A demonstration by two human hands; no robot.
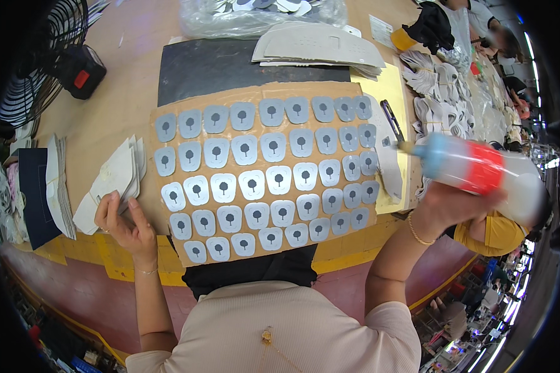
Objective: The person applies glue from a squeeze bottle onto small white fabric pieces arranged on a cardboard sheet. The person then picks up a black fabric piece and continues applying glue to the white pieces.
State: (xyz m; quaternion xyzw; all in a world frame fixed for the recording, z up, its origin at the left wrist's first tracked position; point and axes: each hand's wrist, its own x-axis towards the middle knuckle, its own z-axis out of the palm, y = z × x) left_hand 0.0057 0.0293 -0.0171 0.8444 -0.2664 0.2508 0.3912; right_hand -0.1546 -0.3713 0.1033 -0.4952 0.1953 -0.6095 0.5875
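Observation:
A cardboard sheet (264,156) lies tilted in front of me, carrying several rows of small pale grey-blue patches (279,179), each with a dark tree-like mark. To its right, my right hand (457,202) is wrapped round a squeeze bottle (479,168) with a red band, a light blue shoulder and a narrow tip pointing left; motion blurs it. My left hand (127,224) is left of the cardboard, fingers bent and apart. Its fingertips are at the lower edge of a small stack of off-white cut pieces (119,171); whether they press on it I cannot tell.
A dark board (199,65) and a stack of grey shaped panels (320,46) lie beyond the cardboard. At the right are yellow paper (392,133), a pen (392,118) and bundled pale strips (438,93). A black fan (46,65) stands far left. Other people are at the right.

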